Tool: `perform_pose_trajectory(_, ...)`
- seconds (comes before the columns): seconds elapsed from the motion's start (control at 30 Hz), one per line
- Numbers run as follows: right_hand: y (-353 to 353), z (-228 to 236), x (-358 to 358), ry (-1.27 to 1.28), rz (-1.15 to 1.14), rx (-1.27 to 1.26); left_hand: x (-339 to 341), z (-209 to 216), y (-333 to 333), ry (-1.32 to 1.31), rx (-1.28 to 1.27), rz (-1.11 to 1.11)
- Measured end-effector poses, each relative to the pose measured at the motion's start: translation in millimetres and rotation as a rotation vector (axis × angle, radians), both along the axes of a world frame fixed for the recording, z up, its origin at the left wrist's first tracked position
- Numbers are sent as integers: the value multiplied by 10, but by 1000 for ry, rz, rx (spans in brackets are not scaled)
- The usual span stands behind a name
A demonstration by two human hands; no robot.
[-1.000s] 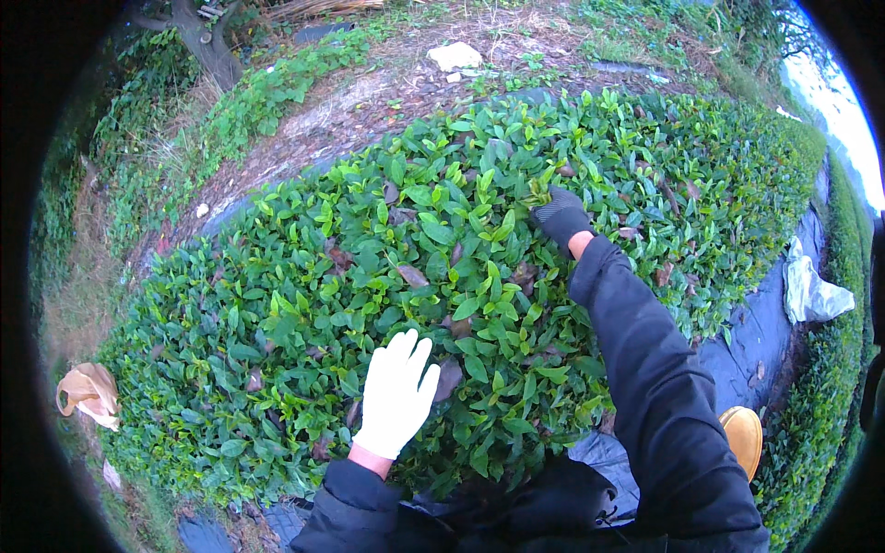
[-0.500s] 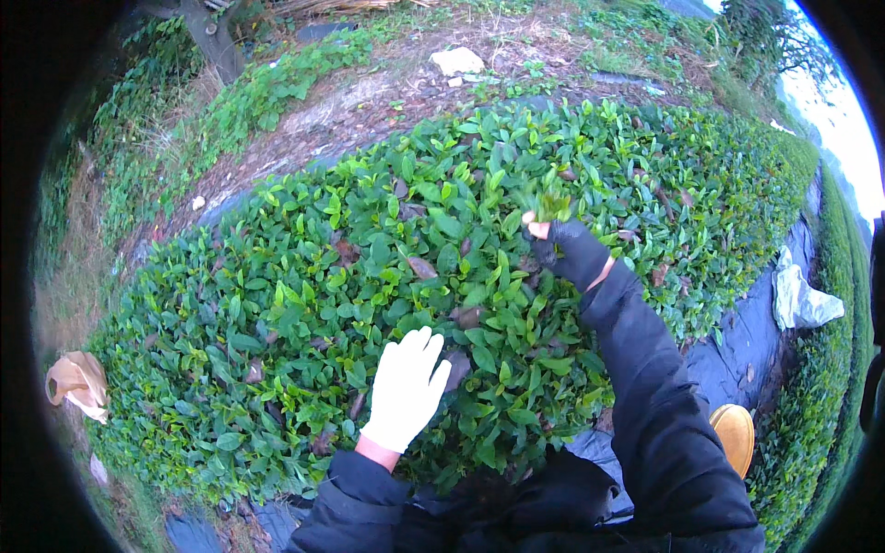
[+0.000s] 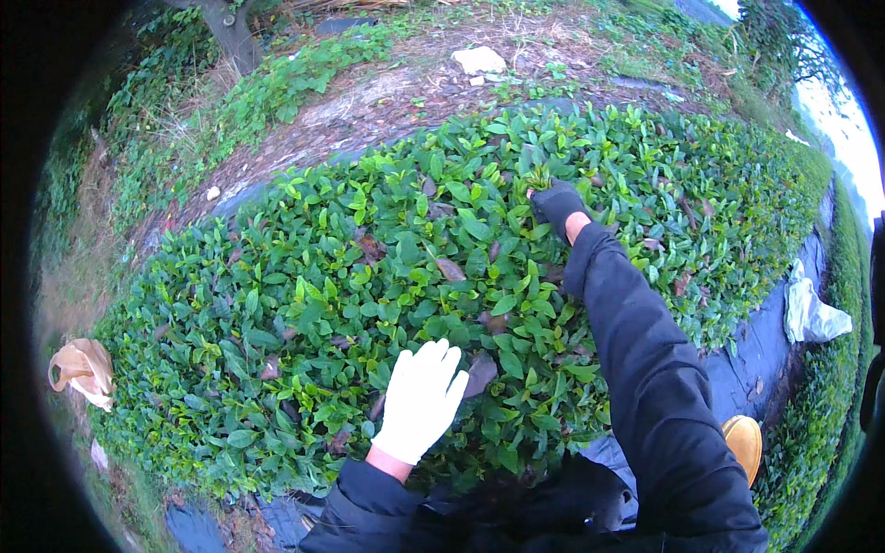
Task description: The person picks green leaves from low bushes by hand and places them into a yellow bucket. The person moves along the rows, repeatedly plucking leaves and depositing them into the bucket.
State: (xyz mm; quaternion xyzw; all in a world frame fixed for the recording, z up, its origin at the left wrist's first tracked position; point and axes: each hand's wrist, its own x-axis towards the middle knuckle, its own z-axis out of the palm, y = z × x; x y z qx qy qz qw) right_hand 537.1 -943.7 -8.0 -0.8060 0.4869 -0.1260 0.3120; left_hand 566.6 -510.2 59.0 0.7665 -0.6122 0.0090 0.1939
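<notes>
A broad tea bush (image 3: pixel 313 309) with dense green leaves spreads before me. My left hand (image 3: pixel 421 404), in a white glove, rests over its near part with the fingers stretched out and nothing held. Farther off and to the right, my right hand (image 3: pixel 558 205) reaches across the foliage in a dark glove with bare fingertips showing. Its fingers are closed on a small bunch of green tea shoots (image 3: pixel 537 177), which stick up above the fingertips. Part of the grip is turned away from view.
A tan bag (image 3: pixel 85 369) stands at the left end of the bush. Dark ground sheeting (image 3: pixel 745 369) runs along the right, with a whitish plastic bag (image 3: pixel 813 311) on it. A yellow-brown shoe (image 3: pixel 743 449) shows beside my right arm. Beyond the bush lie a pale rock (image 3: pixel 478 61) and a tree trunk (image 3: pixel 232 37).
My right hand has moved farther away over the bush, still gripping the shoots. My left hand has shifted only slightly and stays open. The whole view has swung a little to the left.
</notes>
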Motion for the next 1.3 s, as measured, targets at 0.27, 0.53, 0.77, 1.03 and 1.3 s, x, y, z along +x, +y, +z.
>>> perform_pose_trajectory(0.27,316,216,404,248,42,-76,97,6,149,-21,5,23)
perform_pose_trajectory(0.53,-43,47,339,-36,-152,73,78,-85,68,-35,-73,-11)
perform_pose_trajectory(0.77,-437,-216,327,372,19,-253,71,-41,68,24,-15,-20)
perform_pose_trajectory(1.03,72,-357,172,-59,42,-395,33,-287,306,3,-74,73)
perform_pose_trajectory(1.3,296,-157,-550,-300,175,590,109,183,78,101,302,-40)
